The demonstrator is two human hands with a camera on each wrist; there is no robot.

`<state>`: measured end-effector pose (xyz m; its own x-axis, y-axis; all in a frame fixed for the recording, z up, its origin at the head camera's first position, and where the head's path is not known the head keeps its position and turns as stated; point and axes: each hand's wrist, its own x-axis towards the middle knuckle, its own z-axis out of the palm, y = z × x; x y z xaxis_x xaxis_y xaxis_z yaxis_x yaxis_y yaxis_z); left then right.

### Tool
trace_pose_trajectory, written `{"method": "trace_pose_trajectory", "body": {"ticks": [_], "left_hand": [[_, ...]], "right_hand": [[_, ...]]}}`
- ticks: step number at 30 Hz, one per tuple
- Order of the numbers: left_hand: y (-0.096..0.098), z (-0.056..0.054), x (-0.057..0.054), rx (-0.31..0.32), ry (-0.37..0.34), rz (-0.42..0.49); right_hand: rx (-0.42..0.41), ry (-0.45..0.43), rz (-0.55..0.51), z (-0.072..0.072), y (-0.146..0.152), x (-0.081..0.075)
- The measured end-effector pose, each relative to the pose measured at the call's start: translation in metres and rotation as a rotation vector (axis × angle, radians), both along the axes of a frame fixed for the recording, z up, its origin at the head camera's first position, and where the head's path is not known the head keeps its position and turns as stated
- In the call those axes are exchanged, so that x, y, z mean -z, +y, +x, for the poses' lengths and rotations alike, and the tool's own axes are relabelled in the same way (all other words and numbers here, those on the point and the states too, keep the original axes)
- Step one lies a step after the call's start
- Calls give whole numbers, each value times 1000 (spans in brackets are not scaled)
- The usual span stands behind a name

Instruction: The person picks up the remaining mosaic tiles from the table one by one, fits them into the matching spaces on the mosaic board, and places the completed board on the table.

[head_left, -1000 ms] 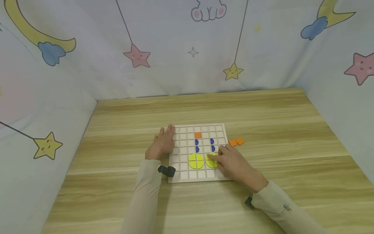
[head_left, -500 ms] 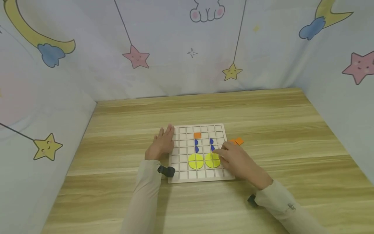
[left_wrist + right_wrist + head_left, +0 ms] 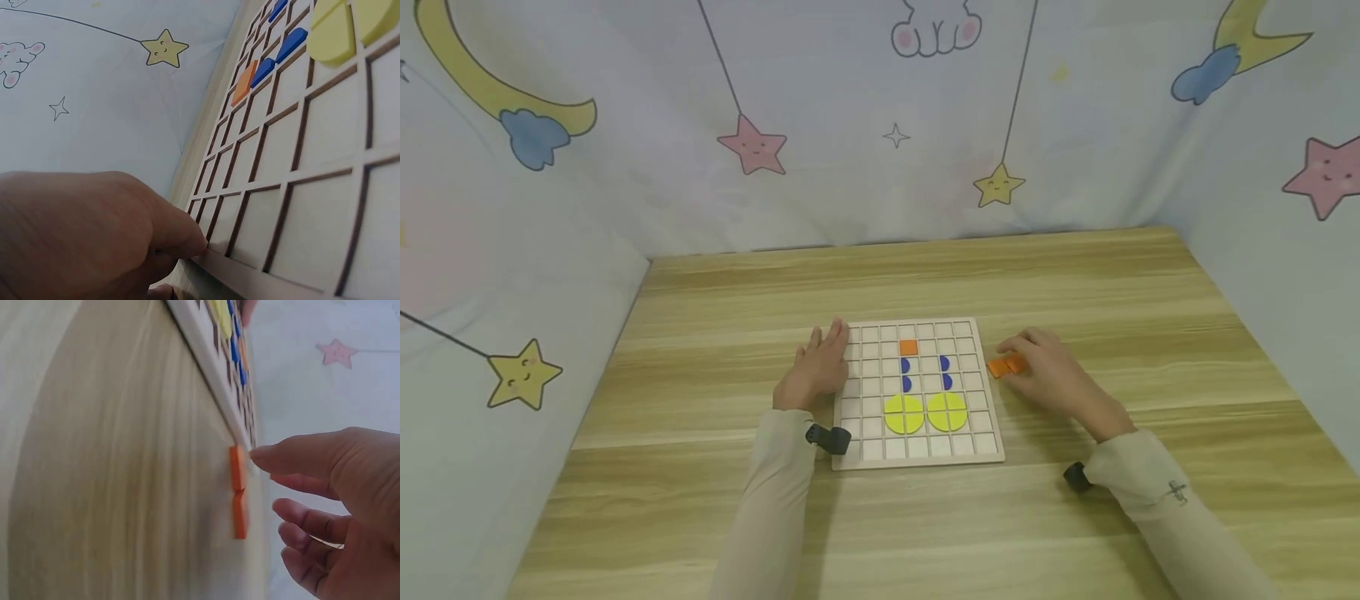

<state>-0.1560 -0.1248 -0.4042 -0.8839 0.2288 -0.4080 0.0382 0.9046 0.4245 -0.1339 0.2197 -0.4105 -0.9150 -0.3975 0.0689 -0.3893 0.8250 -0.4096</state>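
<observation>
A pale wooden grid board [image 3: 870, 362] lies on the table. My left hand [image 3: 815, 367] rests along its left edge, fingers extended; the left wrist view shows a fingertip on the rim [image 3: 215, 261]. Set into the cells are an orange square tile [image 3: 908, 347], several blue half-circle pieces [image 3: 947, 382] and yellow quarter pieces forming two circles [image 3: 904, 414]. To the right of the board, my right hand [image 3: 1051, 377] hovers over two loose orange square tiles [image 3: 239, 467]. Its thumb and fingers are spread apart, with nothing held between them in the right wrist view.
The wood-grain table [image 3: 760, 275] extends around the board on every side. A pale cloth backdrop [image 3: 850, 200] printed with stars and moons borders the table at the back and both sides. Each wrist wears a small black camera [image 3: 1077, 477].
My right hand has moved right, from the right-hand yellow circle to the loose orange tiles, uncovering that circle fully. My left hand has stayed at the board's left edge.
</observation>
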Motion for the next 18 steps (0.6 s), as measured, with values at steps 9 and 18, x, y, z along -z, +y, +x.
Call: {"method": "trace_pose_trajectory", "body": {"ticks": [9, 18], "left_hand": [[0, 0, 0, -6, 0, 10], [0, 0, 0, -2, -1, 13]], "right_hand": [[20, -107, -44, -13, 10, 12], [-13, -123, -80, -18, 14, 17]]}}
